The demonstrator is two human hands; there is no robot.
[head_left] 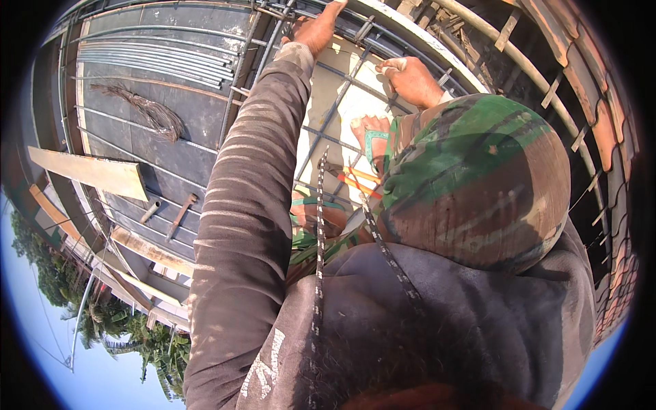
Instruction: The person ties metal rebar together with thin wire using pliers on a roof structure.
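My left arm stretches far ahead, and my left hand (pixel 314 33) rests among the steel bars at the top edge. Its thumb points out to the right, while its other fingers curl down out of sight; what they hold is hidden. Lower and to the right, my right hand (pixel 415 83) is closed, fingertips pinched together just above the rebar grid (pixel 333 106). Anything in that pinch is too small to name. Orange-handled pliers (pixel 359 184) lie between my feet, which wear green-strapped sandals (pixel 372 145).
At left on the dark panels lie a bundle of thin wire (pixel 147 113), several straight rods (pixel 157 58), a wooden board (pixel 89 171), a short pipe (pixel 151 210) and a metal hand tool (pixel 181 217). Roof tiles (pixel 591 109) and bamboo poles (pixel 519 58) border the right.
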